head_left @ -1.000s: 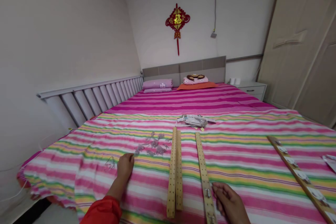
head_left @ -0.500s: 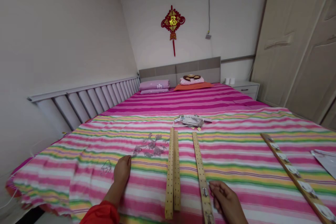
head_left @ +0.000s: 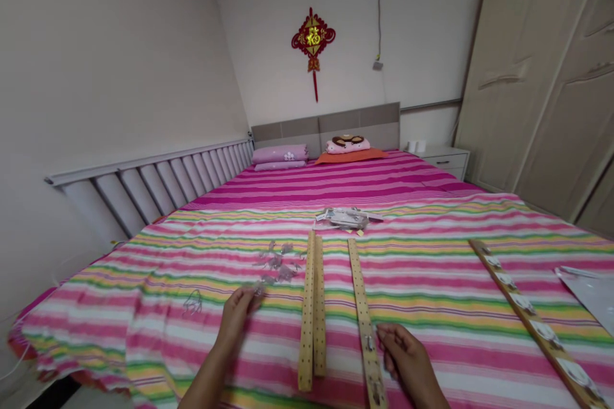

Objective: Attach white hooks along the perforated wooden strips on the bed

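My left hand point(head_left: 238, 313) is closed in a pinch on a small clear packet point(head_left: 258, 289); something tiny and metallic seems to be inside. Beyond it lie several similar clear packets point(head_left: 275, 262), loosely heaped on the striped sheet. My right hand point(head_left: 405, 354) is closed, thumb and fingertips together, at the right edge of a perforated wooden strip point(head_left: 362, 300). What those fingers hold, if anything, I cannot make out. Small metal fittings point(head_left: 369, 342) sit on that strip's near end. Two more perforated wooden strips point(head_left: 307, 319) lie side by side between my hands.
At the right, a wooden strip point(head_left: 518, 303) carries a row of round white pieces. Beside it lies a clear plastic bag point(head_left: 588, 294). A pile of plastic packaging point(head_left: 348, 218) rests beyond the strips. Thin tangled strands point(head_left: 192, 302) lie at the left. A radiator point(head_left: 158, 185) runs along the wall.
My left hand has moved right, away from the heap, with a clear packet in its fingers. My right hand stays beside the wooden strip. The view has shifted slightly.
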`<state>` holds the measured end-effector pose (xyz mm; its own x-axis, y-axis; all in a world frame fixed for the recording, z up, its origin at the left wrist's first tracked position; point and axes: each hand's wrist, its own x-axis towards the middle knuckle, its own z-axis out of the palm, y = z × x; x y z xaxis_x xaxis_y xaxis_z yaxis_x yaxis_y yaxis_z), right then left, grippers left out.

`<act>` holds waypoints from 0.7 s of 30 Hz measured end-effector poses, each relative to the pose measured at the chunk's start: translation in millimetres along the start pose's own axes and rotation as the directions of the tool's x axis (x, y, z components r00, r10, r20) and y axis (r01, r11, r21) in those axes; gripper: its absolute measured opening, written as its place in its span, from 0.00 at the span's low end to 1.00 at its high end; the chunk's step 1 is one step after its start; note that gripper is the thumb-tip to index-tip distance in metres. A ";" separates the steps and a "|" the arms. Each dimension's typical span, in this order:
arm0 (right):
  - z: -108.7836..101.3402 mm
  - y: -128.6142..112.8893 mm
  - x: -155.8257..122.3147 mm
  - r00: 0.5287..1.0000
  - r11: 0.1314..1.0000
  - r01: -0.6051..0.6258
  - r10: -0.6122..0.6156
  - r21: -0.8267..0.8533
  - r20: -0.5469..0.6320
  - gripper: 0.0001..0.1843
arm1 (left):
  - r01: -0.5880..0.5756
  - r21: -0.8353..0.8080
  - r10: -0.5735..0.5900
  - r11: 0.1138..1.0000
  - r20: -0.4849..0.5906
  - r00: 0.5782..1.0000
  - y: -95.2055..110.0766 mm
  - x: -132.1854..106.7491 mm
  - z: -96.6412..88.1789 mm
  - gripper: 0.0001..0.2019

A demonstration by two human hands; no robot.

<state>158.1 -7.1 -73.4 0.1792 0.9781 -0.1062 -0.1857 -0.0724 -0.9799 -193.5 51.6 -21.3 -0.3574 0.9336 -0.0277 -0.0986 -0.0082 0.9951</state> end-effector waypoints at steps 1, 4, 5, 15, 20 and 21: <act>0.2 -0.4 -0.3 1.000 1.000 0.002 -0.002 -0.003 0.000 0.22 | 0.057 -0.078 -0.056 0.995 0.018 0.998 1.6 -2.6 6.8 0.10; 0.1 0.4 0.0 1.000 1.000 0.006 -0.006 -0.004 0.011 0.22 | 0.224 -0.228 -0.209 0.948 0.089 0.974 6.8 -9.4 24.1 0.03; -0.2 1.0 0.3 1.000 1.000 0.007 -0.007 0.000 0.015 0.22 | 0.281 -0.255 -0.256 0.925 0.126 0.958 8.9 -11.6 28.6 0.01; 0.1 -1.8 -1.2 1.000 1.000 -0.013 0.013 0.000 0.009 0.21 | 0.505 -0.407 -0.399 0.761 0.320 0.860 25.4 -41.7 71.4 0.02; 0.5 -4.3 -1.1 1.000 0.997 0.010 -0.009 0.081 -0.006 0.20 | 0.450 -0.246 -0.372 0.859 0.305 0.877 24.3 -69.6 110.0 0.04; 0.4 -5.4 -1.2 1.000 0.995 0.009 -0.008 0.097 -0.010 0.20 | 0.445 -0.236 -0.366 0.864 0.312 0.876 23.0 -75.8 118.0 0.05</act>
<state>158.6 -7.9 -67.9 0.1901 0.9766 -0.1001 -0.2771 -0.0444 -0.9598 -59.1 22.9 14.9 0.0131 0.9332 -0.3592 -0.4637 0.3239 0.8247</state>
